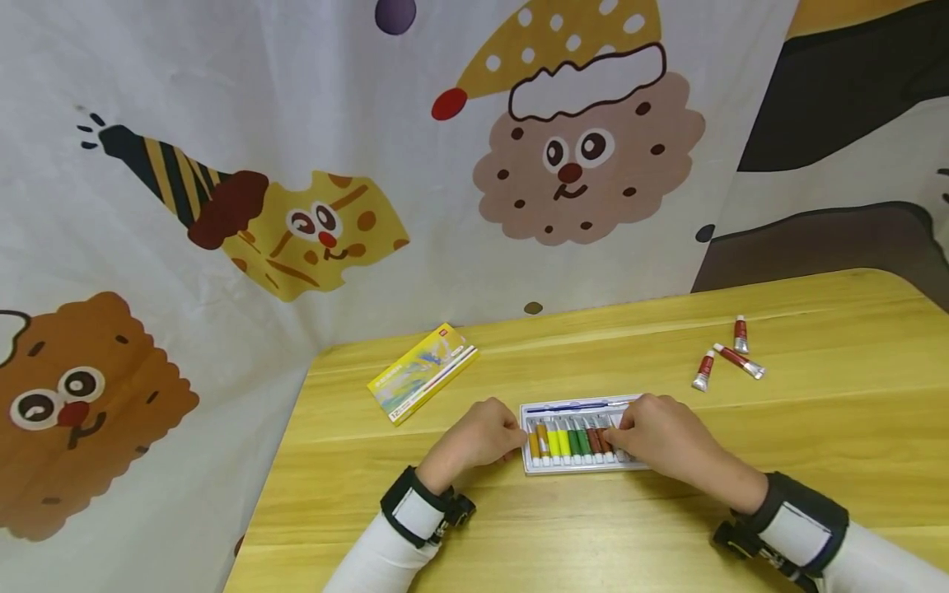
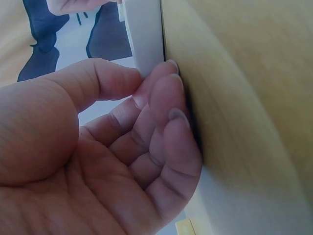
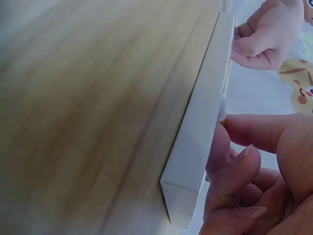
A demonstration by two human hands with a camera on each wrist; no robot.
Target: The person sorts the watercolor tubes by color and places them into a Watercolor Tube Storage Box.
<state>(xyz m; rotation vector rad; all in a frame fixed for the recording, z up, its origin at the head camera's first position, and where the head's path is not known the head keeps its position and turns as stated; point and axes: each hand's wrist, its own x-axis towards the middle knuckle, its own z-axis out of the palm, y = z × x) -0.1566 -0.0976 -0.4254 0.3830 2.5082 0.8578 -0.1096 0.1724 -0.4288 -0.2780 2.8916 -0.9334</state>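
Note:
A shallow white tray (image 1: pixel 586 471) of paint tubes lies flat on the table. Ochre, yellow (image 1: pixel 565 443), green and brown tubes (image 1: pixel 593 441) stand side by side in it, with a thin blue paintbrush (image 1: pixel 567 408) along the far edge. At the tray's left end, my left hand (image 1: pixel 482 432) pinches the rim between thumb and curled fingers, fingertips low by the tabletop in the left wrist view. My right hand (image 1: pixel 670 432) covers the tray's right end. Its thumb and forefinger pinch a paint tube (image 3: pixel 222 117), mostly hidden behind the fingers.
A yellow paint box (image 1: pixel 423 372) lies slanted behind my left hand. Three loose dark-red paint tubes (image 1: pixel 739 361) are at the back right of the wooden table (image 1: pixel 593 535). Behind the table hangs a white cloth (image 1: pixel 437 272) printed with cartoon biscuits and cheese.

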